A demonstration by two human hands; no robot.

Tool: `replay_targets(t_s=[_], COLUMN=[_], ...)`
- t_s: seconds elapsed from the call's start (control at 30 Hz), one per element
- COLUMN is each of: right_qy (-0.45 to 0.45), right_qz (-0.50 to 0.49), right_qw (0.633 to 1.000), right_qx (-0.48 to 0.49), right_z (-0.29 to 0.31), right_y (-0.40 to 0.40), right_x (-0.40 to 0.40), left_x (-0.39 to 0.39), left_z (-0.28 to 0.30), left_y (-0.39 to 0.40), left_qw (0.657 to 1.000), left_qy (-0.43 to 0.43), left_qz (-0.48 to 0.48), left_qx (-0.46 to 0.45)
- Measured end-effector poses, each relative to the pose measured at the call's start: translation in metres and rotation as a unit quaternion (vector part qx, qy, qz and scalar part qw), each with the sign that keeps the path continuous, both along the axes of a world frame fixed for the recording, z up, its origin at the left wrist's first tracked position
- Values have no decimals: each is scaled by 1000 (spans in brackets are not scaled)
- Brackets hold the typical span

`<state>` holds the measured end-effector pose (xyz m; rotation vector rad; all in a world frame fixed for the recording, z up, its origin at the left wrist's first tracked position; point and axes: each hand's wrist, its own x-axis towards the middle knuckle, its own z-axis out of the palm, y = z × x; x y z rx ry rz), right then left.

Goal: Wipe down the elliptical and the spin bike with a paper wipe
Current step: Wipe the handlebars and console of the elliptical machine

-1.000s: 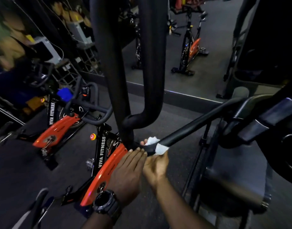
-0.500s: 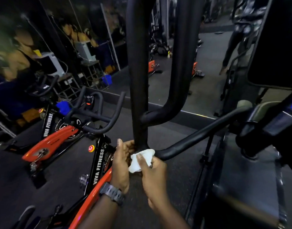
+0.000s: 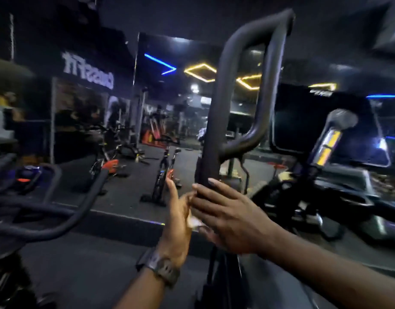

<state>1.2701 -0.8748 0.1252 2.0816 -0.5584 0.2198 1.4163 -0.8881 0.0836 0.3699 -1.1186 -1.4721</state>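
Note:
The elliptical's black looped handle (image 3: 216, 121) rises upright in the middle of the view. Both hands clasp its lower stretch from opposite sides. My right hand (image 3: 227, 216) lays its fingers over the bar and presses a crumpled white paper wipe (image 3: 193, 222) against it. Only a small piece of the wipe shows between the palms. My left hand (image 3: 177, 216), with a dark watch on its wrist, lies flat against the bar's left side, fingers straight and pointing up. The spin bike's black handlebars (image 3: 47, 221) curve across the lower left.
The elliptical's dark console (image 3: 321, 121) and a short fixed grip with a yellow-lit band (image 3: 331, 139) stand to the right. A wall mirror ahead reflects several spin bikes (image 3: 163, 175) and neon ceiling lights. Dark rubber floor lies below.
The view has swung upward from the floor to the mirror. Both hands have slid up the upright bar with the wipe, and the left hand has flattened.

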Motion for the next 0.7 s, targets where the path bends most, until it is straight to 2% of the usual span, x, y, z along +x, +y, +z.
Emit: replay_targets(t_s=[0.07,0.1,0.17,0.2,0.23,0.3,0.37,0.4,0.43,0.47,0.53,0.6,0.63,0.7], right_qy=[19,-26,-189,-262,-297,-271,-143,-83,-68,-109,-279,-367,-369,-319], right_qz=[-13,-30,-83,-100,-105,-86,-47,-54,-67,-74,-91,-71,-59,-61], right_qw=[999,997,973,956,947,959,988,993,992,989,956,927,927,945], right_qx=[-41,-71,-104,-88,-68,-18,38,70,85,72,8,-32,-21,31], right_z=[38,68,128,141,138,100,53,48,57,78,123,128,112,60], right_y=[0,-5,-11,-11,-11,-4,8,16,16,11,-7,-11,-6,10], right_x=[-7,-7,3,10,17,35,38,39,37,36,28,27,28,32], left_x=[9,12,18,20,21,23,28,29,31,32,31,32,32,33], left_z=[13,19,38,48,57,72,78,77,75,72,69,70,69,67], left_y=[5,4,3,5,5,4,4,3,0,-4,-11,-10,-9,-11], left_qw=[1000,999,998,998,998,999,997,997,996,997,997,997,997,997], left_qy=[-25,-37,-60,-55,-49,-30,-11,-6,0,1,-4,-12,-15,-18], left_qz=[-14,-15,-21,-25,-31,-43,-71,-78,-80,-76,-69,-70,-70,-77], left_qx=[12,21,21,21,18,10,17,24,29,31,32,30,23,10])
